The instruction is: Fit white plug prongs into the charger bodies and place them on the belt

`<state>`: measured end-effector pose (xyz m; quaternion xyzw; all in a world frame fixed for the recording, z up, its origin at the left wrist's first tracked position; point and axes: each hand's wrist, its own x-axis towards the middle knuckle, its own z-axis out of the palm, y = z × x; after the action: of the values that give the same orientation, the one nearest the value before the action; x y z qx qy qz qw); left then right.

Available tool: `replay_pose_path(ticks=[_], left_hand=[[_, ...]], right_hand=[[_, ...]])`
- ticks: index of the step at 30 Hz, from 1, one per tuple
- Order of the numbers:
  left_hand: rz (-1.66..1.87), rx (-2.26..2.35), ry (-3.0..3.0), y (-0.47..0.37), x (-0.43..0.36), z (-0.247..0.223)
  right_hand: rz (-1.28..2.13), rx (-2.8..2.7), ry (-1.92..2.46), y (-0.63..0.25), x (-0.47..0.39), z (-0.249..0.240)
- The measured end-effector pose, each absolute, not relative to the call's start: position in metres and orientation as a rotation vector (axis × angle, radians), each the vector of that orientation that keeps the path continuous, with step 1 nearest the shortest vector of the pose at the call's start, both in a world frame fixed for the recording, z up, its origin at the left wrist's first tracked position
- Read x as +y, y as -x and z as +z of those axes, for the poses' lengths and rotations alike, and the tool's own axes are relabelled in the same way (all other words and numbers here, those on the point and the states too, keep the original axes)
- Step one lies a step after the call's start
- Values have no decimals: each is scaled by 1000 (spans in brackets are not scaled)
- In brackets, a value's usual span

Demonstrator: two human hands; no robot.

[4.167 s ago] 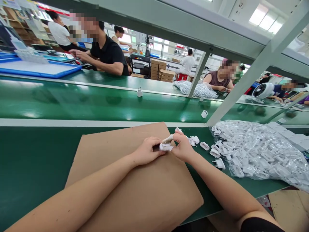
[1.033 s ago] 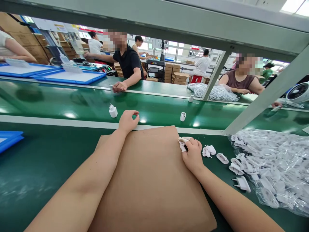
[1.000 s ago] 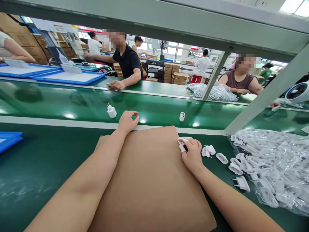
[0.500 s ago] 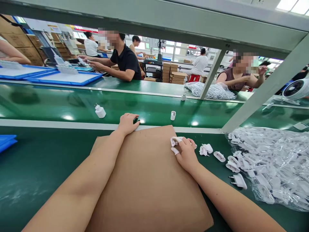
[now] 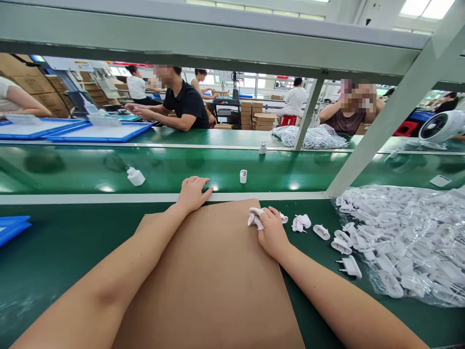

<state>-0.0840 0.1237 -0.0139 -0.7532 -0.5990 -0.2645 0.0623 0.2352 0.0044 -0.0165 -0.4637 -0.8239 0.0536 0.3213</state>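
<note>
brown flat cardboard sheet (image 5: pixel 210 281) lies on a dark green worktop (image 5: pixel 65 242) in the head view, its far edge near a white strip (image 5: pixel 72 199) that borders a glossy green conveyor belt (image 5: pixel 189 167). the left hand (image 5: pixel 194 195) is palm down at the sheet's far edge and over the strip, its fingers loosely extended. the right hand (image 5: pixel 272 231), with pale covers on thumb and forefinger, pinches a small white plastic plug piece (image 5: pixel 250 220) between those fingertips, above the cardboard near its far right corner. to the right of this hand, loose white oval two-pin plug pieces (image 5: pixel 321 232) trail toward a clear plastic bag (image 5: pixel 410 242) full of similar ones. on the belt, a white block-shaped charger (image 5: pixel 243 177) stands ahead of the hands, and a white charger with pins (image 5: pixel 135 176) lies tilted farther left. across the belt, a person in a black shirt (image 5: pixel 187 106) sits with both hands raised near blue-rimmed trays (image 5: pixel 98 138).
</note>
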Motion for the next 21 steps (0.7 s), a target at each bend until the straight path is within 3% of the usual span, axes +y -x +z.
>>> replay_pose_path(ticks=[6,13,21], left_hand=[[-839,-1915,2342,32,156,5],[-889,-2495,2193,-30,198,4],[-1046,-2314,2416,-18,157,8]], right_hand=[[270,-2210,1097,-232,4,-18],[348,-2188,1031,-235,6,-18],[785,-1663,886,-234,14,-25]])
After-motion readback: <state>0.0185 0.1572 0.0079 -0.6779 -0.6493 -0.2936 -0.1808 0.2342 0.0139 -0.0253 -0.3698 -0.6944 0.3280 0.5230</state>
